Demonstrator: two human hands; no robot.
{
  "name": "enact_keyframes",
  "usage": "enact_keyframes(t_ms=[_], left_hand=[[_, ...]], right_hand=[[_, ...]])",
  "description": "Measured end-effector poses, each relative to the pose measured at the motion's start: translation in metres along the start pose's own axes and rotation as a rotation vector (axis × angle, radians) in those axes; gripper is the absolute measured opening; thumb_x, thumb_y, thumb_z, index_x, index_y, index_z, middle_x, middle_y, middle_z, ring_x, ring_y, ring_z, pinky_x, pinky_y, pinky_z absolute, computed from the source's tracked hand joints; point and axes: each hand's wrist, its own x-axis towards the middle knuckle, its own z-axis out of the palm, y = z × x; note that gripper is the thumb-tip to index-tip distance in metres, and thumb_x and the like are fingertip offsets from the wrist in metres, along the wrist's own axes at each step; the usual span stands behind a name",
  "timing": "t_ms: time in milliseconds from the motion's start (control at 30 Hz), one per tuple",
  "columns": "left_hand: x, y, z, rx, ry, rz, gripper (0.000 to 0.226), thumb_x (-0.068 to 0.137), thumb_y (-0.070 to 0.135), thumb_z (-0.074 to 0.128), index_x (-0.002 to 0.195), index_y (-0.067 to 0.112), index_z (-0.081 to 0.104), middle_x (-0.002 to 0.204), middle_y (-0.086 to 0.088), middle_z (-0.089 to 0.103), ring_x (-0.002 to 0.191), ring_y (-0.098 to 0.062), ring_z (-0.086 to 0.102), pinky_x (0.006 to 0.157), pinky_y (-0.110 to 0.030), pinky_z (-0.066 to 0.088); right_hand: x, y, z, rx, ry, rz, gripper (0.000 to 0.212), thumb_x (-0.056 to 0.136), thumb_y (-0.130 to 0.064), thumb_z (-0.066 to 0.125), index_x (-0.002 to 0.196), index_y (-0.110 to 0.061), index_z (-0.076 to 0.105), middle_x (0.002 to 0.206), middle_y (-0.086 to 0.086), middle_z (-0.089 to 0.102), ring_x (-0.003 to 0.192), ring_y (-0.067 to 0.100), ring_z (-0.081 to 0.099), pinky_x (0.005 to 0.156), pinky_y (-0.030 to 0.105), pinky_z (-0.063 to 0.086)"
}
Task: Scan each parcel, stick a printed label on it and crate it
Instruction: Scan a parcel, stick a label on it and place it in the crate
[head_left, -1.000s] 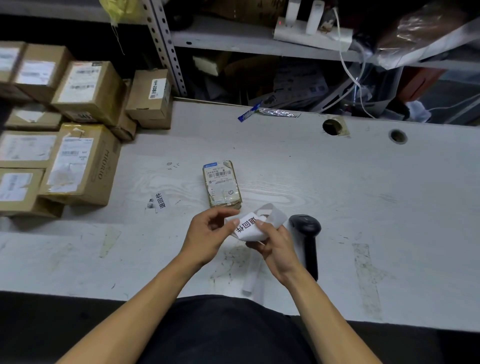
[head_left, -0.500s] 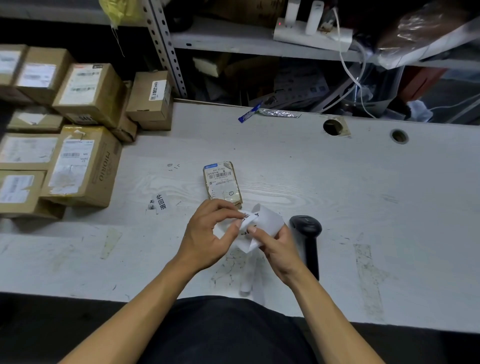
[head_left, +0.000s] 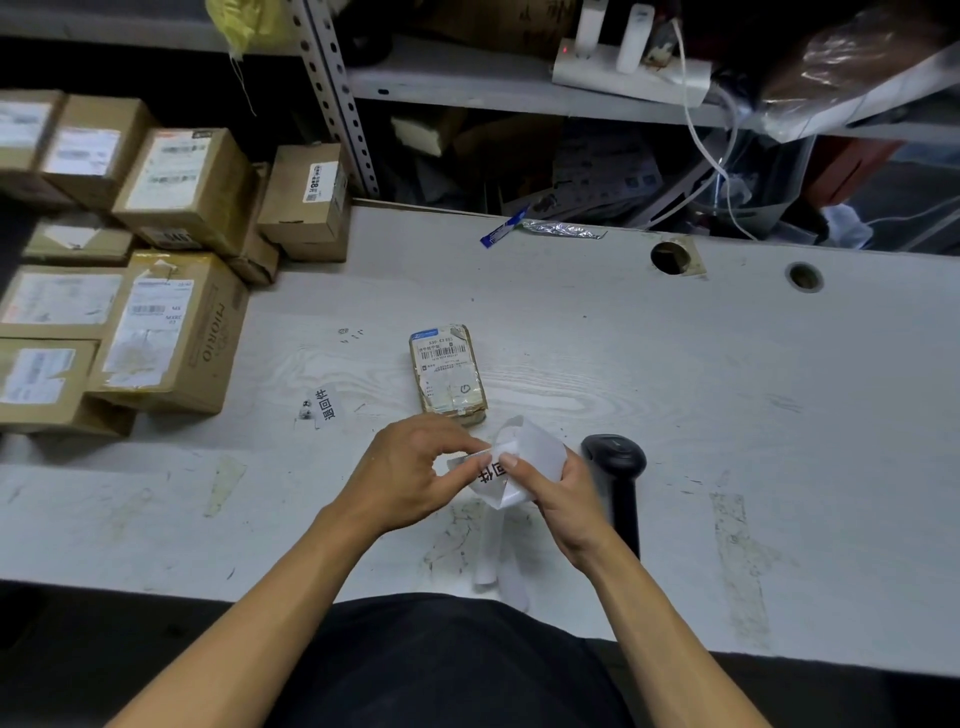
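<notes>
While both hands pinch a label, scuffed white table under cluttered shelving.

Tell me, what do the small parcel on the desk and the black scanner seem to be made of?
The small brown parcel looks like cardboard wrapped in glossy clear tape: the tan surface shines and the tape wrinkles over its white paper label. The black handheld scanner looks like matte moulded plastic, with a smooth rounded head and only a soft highlight.
</notes>
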Motion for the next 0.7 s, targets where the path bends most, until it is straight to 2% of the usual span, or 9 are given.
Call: enact_keyframes(t_ms=[100,167,267,400,467,533,600,667,700], left_hand=[[-0.001,-0.003,0.001,0.016,-0.032,-0.032,0.029,0.096,0.049,0.057,0.100,0.031,0.079,0.094,0.019,0.073,0.091,-0.002,0.064,0.077,-0.032,0.054],[-0.002,-0.005,0.001,-0.123,-0.043,-0.120,0.021,0.097,0.039,0.062,0.095,0.027,0.079,0.092,0.017,0.073,0.089,-0.005,0.065,0.076,-0.027,0.054],[0.001,-0.010,-0.003,-0.351,0.082,-0.337,0.015,0.097,0.021,0.066,0.087,0.026,0.076,0.081,0.013,0.070,0.077,-0.004,0.064,0.068,-0.019,0.047],[0.003,-0.014,-0.020,-0.534,0.218,-0.576,0.016,0.099,0.024,0.063,0.091,0.019,0.076,0.056,0.010,0.056,0.051,-0.005,0.048,0.052,-0.017,0.040],[0.001,-0.014,-0.028,-0.616,0.210,-0.615,0.015,0.099,0.023,0.062,0.094,0.018,0.076,0.058,-0.005,0.061,0.050,-0.015,0.056,0.051,-0.022,0.048],[0.000,-0.013,-0.031,-0.709,0.192,-0.619,0.013,0.099,0.018,0.062,0.096,0.014,0.075,0.068,-0.012,0.071,0.059,-0.023,0.069,0.059,-0.028,0.058],[-0.002,-0.012,-0.032,-0.782,0.183,-0.610,0.012,0.096,0.012,0.065,0.099,0.008,0.075,0.078,-0.015,0.075,0.072,-0.027,0.074,0.068,-0.030,0.062],[-0.004,-0.012,-0.031,-0.838,0.176,-0.603,0.013,0.092,0.007,0.068,0.104,0.005,0.075,0.087,-0.014,0.077,0.083,-0.028,0.075,0.075,-0.029,0.062],[-0.005,-0.012,-0.030,-0.870,0.170,-0.607,0.015,0.091,0.005,0.069,0.105,0.004,0.075,0.091,-0.014,0.077,0.086,-0.028,0.075,0.077,-0.029,0.061]], right_hand=[[0.000,-0.003,-0.001,-0.052,-0.013,0.004,0.037,0.076,-0.032,0.084,0.108,-0.017,0.073,0.103,0.006,0.077,0.099,0.021,0.072,0.088,0.037,0.057],[0.001,-0.001,-0.003,-0.048,-0.035,0.031,0.039,0.078,-0.026,0.086,0.111,-0.012,0.072,0.104,0.008,0.077,0.100,0.023,0.072,0.087,0.037,0.057],[0.002,0.000,-0.007,-0.058,-0.064,0.103,0.039,0.077,-0.023,0.081,0.112,-0.010,0.071,0.104,0.006,0.078,0.099,0.021,0.073,0.084,0.032,0.058],[0.003,0.001,-0.011,-0.381,-0.035,0.204,0.010,0.086,-0.020,0.075,0.095,-0.021,0.070,0.091,-0.006,0.076,0.090,0.013,0.070,0.071,0.022,0.054],[0.006,0.002,-0.011,-0.666,-0.023,0.247,0.020,0.083,-0.035,0.076,0.095,-0.023,0.067,0.095,-0.007,0.072,0.088,0.011,0.067,0.072,0.028,0.056],[0.008,-0.002,-0.007,-0.957,-0.040,0.291,0.046,0.078,-0.054,0.077,0.102,-0.017,0.063,0.100,-0.007,0.067,0.089,0.013,0.063,0.073,0.032,0.054],[0.005,-0.010,-0.002,-1.173,0.002,0.250,0.067,0.075,-0.064,0.075,0.119,-0.016,0.059,0.109,-0.002,0.061,0.098,0.018,0.060,0.075,0.029,0.047],[0.002,-0.017,0.003,-1.151,0.127,0.058,0.076,0.080,-0.061,0.073,0.137,-0.015,0.054,0.123,0.001,0.061,0.110,0.018,0.060,0.084,0.029,0.049],[0.002,-0.022,0.007,-1.028,0.190,-0.061,0.065,0.085,-0.055,0.071,0.137,-0.018,0.055,0.123,-0.001,0.062,0.107,0.014,0.061,0.086,0.027,0.050]])
